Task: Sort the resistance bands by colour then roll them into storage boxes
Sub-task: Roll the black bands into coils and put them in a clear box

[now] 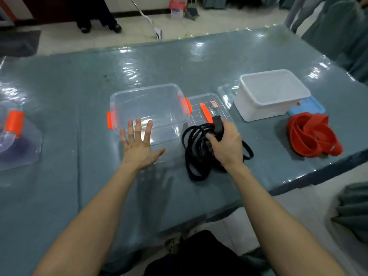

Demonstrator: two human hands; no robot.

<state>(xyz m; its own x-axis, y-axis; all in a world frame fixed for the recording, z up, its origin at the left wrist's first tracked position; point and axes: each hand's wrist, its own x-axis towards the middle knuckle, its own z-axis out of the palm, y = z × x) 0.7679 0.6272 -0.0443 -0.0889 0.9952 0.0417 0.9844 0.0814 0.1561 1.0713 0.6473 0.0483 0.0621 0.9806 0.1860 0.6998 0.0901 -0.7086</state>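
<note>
Your right grip [227, 144] clamps the black band [196, 154] so its coil holds. Your left grip [139, 148], fingers apart, hovers by the clear box [145, 90] just left.

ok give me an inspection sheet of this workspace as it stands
surface: table under a glossy grey-blue cover
job's things: black bands coiled, beside an empty clear box; red bands heaped near an empty white box
clutter: clear lid between the boxes; blue lid under the white box; another clear container at the left edge
grippers: left hand open, fingers spread at the clear box; right hand grips the black bands
cables: nothing seen
surroundings: tiled floor, a person's legs beyond the table, cloth-covered chairs
</note>
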